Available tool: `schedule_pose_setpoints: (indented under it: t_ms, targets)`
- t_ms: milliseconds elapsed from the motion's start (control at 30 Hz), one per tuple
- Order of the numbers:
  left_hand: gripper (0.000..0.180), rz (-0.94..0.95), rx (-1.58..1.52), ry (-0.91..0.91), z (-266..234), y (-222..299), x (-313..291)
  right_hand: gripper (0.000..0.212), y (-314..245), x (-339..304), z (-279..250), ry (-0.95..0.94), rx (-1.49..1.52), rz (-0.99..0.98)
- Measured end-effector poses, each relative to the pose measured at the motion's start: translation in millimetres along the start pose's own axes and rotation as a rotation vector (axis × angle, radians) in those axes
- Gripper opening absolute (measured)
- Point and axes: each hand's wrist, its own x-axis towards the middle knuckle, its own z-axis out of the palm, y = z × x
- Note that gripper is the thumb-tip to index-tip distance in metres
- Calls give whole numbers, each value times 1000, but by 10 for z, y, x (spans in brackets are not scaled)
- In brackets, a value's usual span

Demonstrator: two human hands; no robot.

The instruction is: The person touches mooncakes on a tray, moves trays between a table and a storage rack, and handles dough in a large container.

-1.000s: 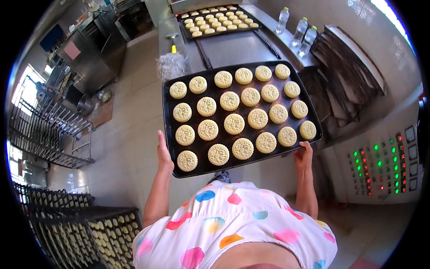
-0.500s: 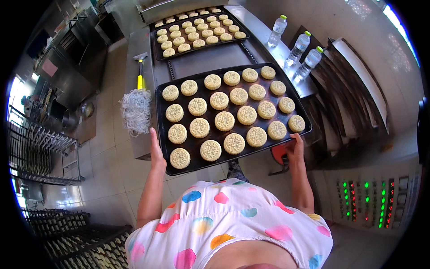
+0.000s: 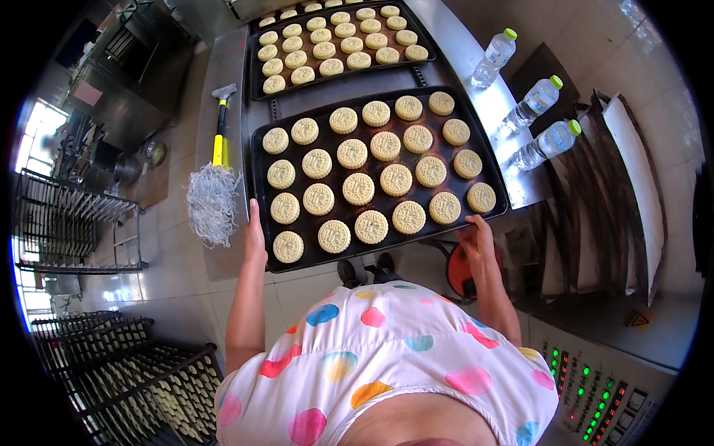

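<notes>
A black baking tray with rows of round, pale, stamped pastries spans the space in front of me. My left hand presses on its near left corner, fingers upright along the side and the thumb hidden. At the near right corner, my right hand grips the rim, the fingers partly under it. The tray's far part lies over a steel conveyor bed, while its near edge juts toward me. Just beyond it, a second loaded baking tray rests on the bed.
A white string mop with a yellow-black handle lies on the left steel ledge. Water bottles stand along the right ledge. A red round stool is below the tray. Racks hold pastries at lower left; a lit control panel is at lower right.
Both hands have moved the near tray forward, and the gap to the far tray has narrowed. My view has also shifted, so the bottles and panel appear lower.
</notes>
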Motion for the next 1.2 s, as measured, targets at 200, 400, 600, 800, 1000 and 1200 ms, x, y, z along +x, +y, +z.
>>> schedule_pose_setpoints:
  t_ms: [200,400,600,800,1000,1200]
  targets:
    - [87,29,-112,-63,226,357,64,40,-50,264,292,-126,69,-49]
    - [87,46,-60,-91,251,620,475,44,-106,518,622,-126,119,-31]
    - [94,57,-53,-67,253,671,727,45,-128,553,844,-121,142,-59]
    - [92,93,-165,-115,214,648,796,46,-103,441,1014,-107,164,-72]
    - [80,144,-57,-107,67,499,950,33,-100,370,990,-101,57,-2]
    - [80,140,138,26,-221,197,598,27,5,80,875,-167,-60,36]
